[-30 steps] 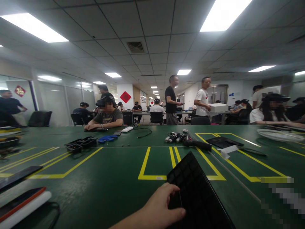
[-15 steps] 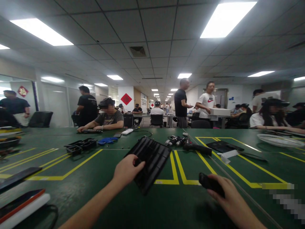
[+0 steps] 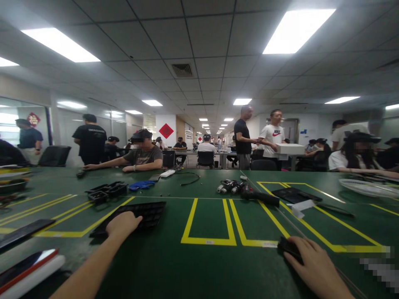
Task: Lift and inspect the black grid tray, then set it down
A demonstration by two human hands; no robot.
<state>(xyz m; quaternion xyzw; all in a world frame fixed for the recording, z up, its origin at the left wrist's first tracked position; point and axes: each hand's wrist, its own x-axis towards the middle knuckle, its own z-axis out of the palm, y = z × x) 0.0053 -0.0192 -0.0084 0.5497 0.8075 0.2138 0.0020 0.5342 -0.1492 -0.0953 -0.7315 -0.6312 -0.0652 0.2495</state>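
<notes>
Nearest, the right hand [image 3: 314, 261] is pinching a small black thing [image 3: 289, 249], with the thumb on one side and the fingers on the other. I cannot tell if the thing is touching the green table [image 3: 218, 272]. This hand should be squeezing softly and moving low and slow, so nothing is banging down.

A bit farther off, the left hand [image 3: 123, 224] is gripping a big black panel [image 3: 152, 214]. Its thumb is pointing to the right, and some fingers are hiding from view. The panel is slanting right beside a yellow tape line [image 3: 109, 216], and I cannot tell if it is resting on the table. Only one hand is holding it, so a corner could be dipping; the wrist should be turning gently and the panel should be going level. The two hands are working well apart, so the eyes should be checking both.

Past the panel, black bins [image 3: 107, 192] and a blue thing [image 3: 140, 185] are lying close, so the panel's far edge should be missing them. To their right, a black-handled tool [image 3: 262, 196] is lying too. Farthest, across the table, another person [image 3: 146, 158] is reaching out sideways, so big swings would be asking for bumps
</notes>
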